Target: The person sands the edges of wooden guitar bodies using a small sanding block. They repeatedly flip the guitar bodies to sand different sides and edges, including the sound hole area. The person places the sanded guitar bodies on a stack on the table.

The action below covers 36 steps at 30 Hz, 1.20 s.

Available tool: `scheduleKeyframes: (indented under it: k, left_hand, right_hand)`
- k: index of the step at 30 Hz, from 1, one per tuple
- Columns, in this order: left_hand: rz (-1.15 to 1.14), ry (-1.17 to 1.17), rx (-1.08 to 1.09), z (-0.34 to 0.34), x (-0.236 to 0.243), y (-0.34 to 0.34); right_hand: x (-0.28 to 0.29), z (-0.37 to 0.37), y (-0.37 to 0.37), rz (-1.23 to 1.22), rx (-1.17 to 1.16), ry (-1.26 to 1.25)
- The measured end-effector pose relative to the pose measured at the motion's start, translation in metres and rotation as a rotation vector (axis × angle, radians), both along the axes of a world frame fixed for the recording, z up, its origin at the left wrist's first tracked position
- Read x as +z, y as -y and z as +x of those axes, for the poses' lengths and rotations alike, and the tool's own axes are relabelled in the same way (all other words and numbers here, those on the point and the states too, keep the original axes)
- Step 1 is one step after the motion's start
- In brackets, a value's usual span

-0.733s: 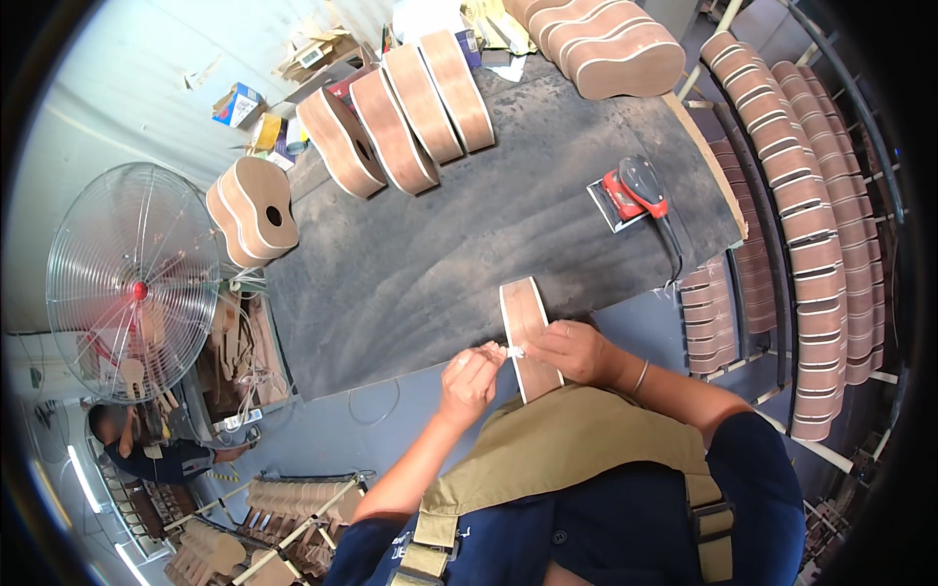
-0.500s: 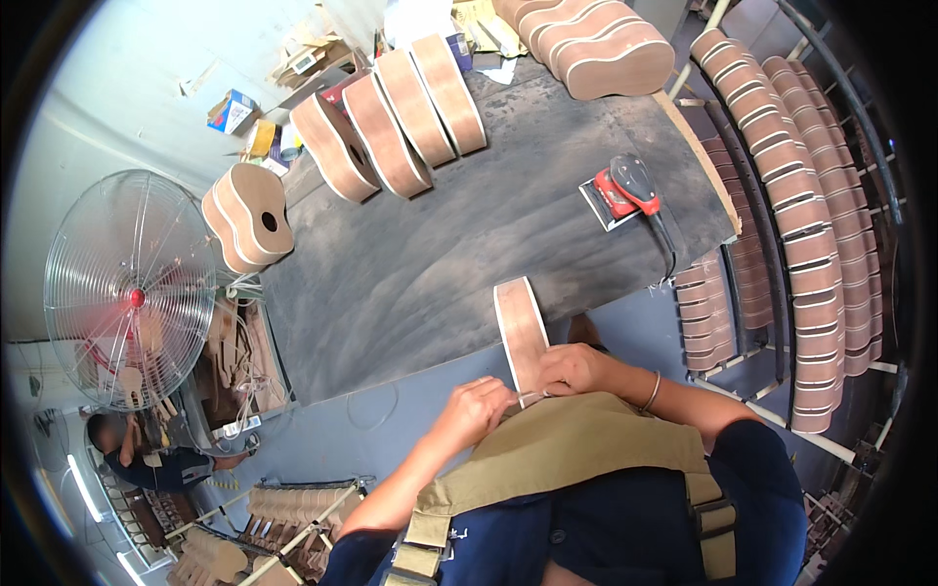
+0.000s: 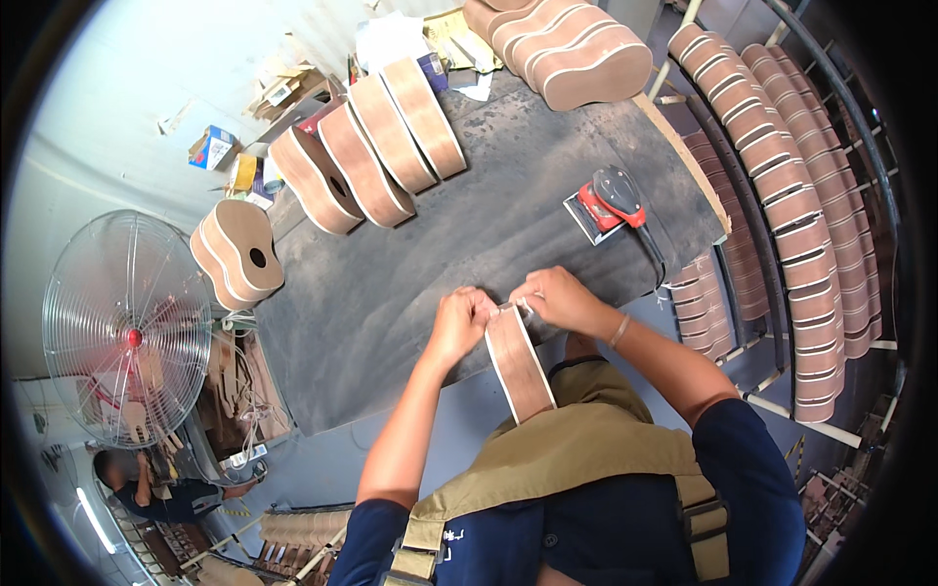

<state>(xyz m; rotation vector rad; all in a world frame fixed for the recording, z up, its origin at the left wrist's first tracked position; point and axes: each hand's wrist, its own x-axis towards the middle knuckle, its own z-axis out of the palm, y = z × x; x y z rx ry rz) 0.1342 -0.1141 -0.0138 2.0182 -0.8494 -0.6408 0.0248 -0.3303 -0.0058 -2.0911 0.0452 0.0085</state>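
A small wooden guitar body [image 3: 520, 363], ukulele-like in size, stands on edge between my lap and the table's near edge. Its brown side strip, with pale binding along both borders, faces up. My left hand [image 3: 465, 317] is closed at the strip's far left corner, fingertips against the edge. Closed in a pinch at the far right corner is my right hand [image 3: 559, 299]. Something small and whitish shows by its fingertips, too small to name. What the left fingers hold, if anything, is hidden.
On the dark worktable [image 3: 430, 278] lies a red and black electric sander [image 3: 612, 200] with its cord. Finished-looking guitar bodies [image 3: 376, 146] stand at the back left, more [image 3: 567, 54] at the back. Racks of bodies [image 3: 772, 186] rise on the right. A large fan [image 3: 132, 337] and another person [image 3: 161, 493] are left.
Both hands have moved from the near end of the guitar body to its far end. The view has shifted a little; the sander and the other bodies stay put.
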Motion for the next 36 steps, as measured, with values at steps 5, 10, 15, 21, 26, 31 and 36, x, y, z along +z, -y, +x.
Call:
scheduleKeyframes:
  k: [5,10,15,21,26,31,36]
  left_hand:
    - [-0.082,0.215,-0.059,-0.019,0.043,-0.001]
    - [0.014,-0.019,0.026,0.002,0.009,0.004]
    - [-0.100,0.219,-0.051,-0.030,0.048,-0.008]
    - [-0.027,0.028,0.042,-0.008,0.022,0.002]
    - [-0.148,0.430,-0.026,-0.045,0.037,-0.014]
    - [-0.141,0.703,-0.137,-0.091,0.031,-0.037]
    - [-0.245,0.799,-0.303,-0.126,0.002,-0.058]
  right_hand:
    - [0.025,-0.024,-0.003,-0.021,0.000,0.073]
    - [-0.023,0.011,0.005,-0.038,0.097,0.151]
    - [0.036,-0.028,-0.007,-0.030,0.060,0.119]
    - [-0.002,0.000,0.007,0.049,0.051,0.052]
    - [0.029,-0.038,-0.005,-0.131,0.121,0.249]
    - [0.020,-0.084,-0.015,-0.278,0.169,0.470]
    - [0.001,-0.125,-0.022,-0.405,0.280,0.510]
